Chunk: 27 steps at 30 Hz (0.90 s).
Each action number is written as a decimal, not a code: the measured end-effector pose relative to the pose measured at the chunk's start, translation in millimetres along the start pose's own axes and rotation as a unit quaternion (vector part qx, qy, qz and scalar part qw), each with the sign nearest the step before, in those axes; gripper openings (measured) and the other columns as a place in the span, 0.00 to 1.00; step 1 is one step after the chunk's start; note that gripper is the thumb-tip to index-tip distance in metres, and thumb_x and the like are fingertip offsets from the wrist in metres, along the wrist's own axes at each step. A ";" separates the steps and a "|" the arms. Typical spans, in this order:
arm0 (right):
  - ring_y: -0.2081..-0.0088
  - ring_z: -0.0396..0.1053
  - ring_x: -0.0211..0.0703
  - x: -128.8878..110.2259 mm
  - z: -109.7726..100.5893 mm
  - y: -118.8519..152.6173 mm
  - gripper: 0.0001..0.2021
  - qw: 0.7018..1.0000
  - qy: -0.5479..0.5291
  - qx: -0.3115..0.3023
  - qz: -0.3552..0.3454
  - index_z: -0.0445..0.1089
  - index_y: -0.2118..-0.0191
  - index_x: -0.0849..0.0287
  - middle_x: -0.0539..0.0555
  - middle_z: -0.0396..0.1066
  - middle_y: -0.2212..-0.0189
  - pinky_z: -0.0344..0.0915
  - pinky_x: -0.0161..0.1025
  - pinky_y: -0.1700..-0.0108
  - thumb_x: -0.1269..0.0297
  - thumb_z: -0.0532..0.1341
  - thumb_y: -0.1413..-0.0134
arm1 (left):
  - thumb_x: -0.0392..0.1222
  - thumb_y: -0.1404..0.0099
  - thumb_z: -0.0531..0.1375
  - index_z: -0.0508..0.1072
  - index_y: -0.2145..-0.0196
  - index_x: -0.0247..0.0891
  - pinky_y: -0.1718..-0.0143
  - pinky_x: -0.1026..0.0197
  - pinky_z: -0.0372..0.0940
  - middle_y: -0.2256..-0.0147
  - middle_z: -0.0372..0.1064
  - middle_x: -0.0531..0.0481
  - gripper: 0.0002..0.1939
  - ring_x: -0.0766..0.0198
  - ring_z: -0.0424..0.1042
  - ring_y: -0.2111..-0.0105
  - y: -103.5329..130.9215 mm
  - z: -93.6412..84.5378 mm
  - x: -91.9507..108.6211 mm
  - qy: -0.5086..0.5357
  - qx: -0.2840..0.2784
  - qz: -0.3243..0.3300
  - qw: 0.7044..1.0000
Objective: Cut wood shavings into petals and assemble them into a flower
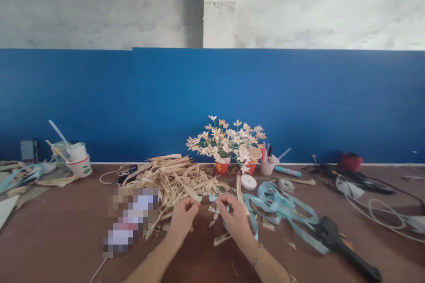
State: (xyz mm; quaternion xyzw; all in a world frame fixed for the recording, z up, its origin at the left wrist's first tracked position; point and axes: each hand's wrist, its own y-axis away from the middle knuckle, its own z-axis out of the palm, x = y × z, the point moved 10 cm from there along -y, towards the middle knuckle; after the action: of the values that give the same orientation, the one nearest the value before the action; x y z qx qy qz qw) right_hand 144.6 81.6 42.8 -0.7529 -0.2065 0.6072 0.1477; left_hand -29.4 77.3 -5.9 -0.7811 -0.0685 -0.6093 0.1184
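Observation:
My left hand (183, 219) is closed in a pinch, with a pale strip of dried husk (194, 195) at its fingertips. Facing it across a small gap, my right hand (234, 219) is also pinched; what lies between its fingers is too small to make out. A bit of light blue ribbon (213, 198) shows just beside those right fingertips. Small pale husk pieces (214, 212) lie below and between the hands. Behind my left hand spreads a heap of dried husk strips (175, 177). Another long husk strip (239, 190) rises behind my right hand.
Flowers with pale petals (226, 137) stand in a red cup (222, 166) against the blue panel (133, 97). Tangled blue ribbon (279, 203) and a black-handled tool (348, 247) lie to the right. A white roll (248, 181), cables (375, 212) and a pixelated object (131, 221) are on the brown table.

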 end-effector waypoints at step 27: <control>0.72 0.62 0.38 5.3 23.1 2.2 0.08 0.995 0.006 -0.100 0.023 0.66 0.77 0.60 0.49 0.64 0.78 0.58 0.33 0.68 0.65 0.56 0.50 | 0.38 0.45 0.56 0.73 0.78 0.38 0.66 0.61 0.61 0.75 0.69 0.49 0.08 0.61 0.67 0.70 22.7 15.4 49.9 -0.118 -0.056 0.232 0.964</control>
State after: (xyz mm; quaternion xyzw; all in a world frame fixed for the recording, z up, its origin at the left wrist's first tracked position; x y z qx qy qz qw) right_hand 123.2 81.7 32.1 -0.7718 -0.2481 0.5825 0.0591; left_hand 3.2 57.7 36.5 -0.8473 0.1353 -0.4715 0.2037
